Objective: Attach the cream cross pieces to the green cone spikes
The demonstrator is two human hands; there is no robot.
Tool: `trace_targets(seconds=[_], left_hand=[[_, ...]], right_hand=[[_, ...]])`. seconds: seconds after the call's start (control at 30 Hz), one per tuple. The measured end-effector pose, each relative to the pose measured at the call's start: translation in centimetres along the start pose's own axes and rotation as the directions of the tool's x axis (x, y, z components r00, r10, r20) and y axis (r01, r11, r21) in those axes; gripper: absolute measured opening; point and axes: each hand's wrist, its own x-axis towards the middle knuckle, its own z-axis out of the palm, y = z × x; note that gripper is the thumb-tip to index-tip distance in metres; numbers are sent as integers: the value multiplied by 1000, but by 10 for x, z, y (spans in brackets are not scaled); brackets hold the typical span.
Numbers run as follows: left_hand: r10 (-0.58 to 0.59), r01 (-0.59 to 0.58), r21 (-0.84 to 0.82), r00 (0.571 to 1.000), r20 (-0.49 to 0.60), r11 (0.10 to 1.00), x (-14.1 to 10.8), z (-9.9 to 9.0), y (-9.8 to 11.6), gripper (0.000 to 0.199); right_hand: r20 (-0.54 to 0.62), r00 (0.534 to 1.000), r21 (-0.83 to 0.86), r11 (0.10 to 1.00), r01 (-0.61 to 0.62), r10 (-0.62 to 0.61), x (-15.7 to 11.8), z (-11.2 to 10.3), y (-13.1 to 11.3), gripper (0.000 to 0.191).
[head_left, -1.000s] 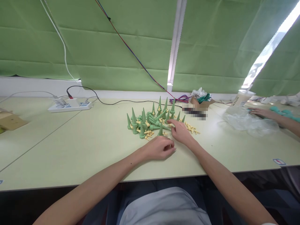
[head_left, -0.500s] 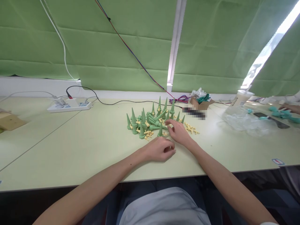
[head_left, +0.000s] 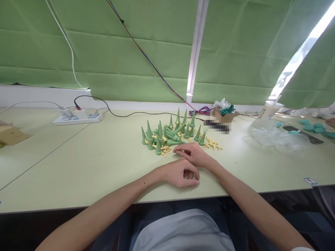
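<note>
Green plastic cone-shaped spikes (head_left: 159,144), some upright and some lying in a heap, stand in the middle of the table. Among them lie small yellow plastic valve-like pieces (head_left: 166,150). My right hand (head_left: 195,155) is at the heap's near side, its fingertips drawn together in front of one spike that it partly hides. What those tips hold, if anything, is too small to make out. Nearer to me, my left hand (head_left: 181,173) rests over the table with fingers curled toward the thumb; its grip's content is hidden. Loose yellow pieces (head_left: 213,143) are scattered to the heap's right.
A power strip (head_left: 78,118) with plugs sits at the back left, a cardboard box (head_left: 12,133) beyond it. Behind the heap is a small open box (head_left: 226,115). On the right are a cup (head_left: 268,111), a clear plastic bag (head_left: 277,137) and teal pieces (head_left: 314,127).
My right hand has moved left and nearer to me, from above the spikes to the heap's near edge. My left hand has come slightly closer. Another person's hand at far right has mostly left view.
</note>
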Motion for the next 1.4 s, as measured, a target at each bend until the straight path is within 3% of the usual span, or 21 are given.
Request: trace_targets(seconds=[0.23, 0.4, 0.6, 0.87, 1.1, 1.4], left_hand=[[96, -97, 155, 995, 15, 983, 3, 6, -3, 20], [137, -125, 201, 989, -49, 972, 3, 9, -7, 15], [160, -147, 146, 984, -84, 978, 3, 9, -6, 11], [180, -163, 134, 975, -130, 978, 4, 10, -8, 10], [198, -169, 186, 969, -147, 968, 4, 9, -7, 16], [228, -171, 279, 956, -184, 945, 5, 5, -5, 22]], right_hand=[[202, 971, 102, 989, 106, -125, 4, 10, 10, 29], [307, 945, 24, 994, 109, -111, 4, 10, 6, 42], [354, 928, -79, 985, 150, -113, 6, 11, 6, 47], [271, 954, -64, 986, 152, -130, 5, 14, 5, 40], [281, 956, -44, 994, 104, -88, 6, 8, -3, 35], [145, 989, 0, 999, 36, -35, 3, 6, 2, 26]])
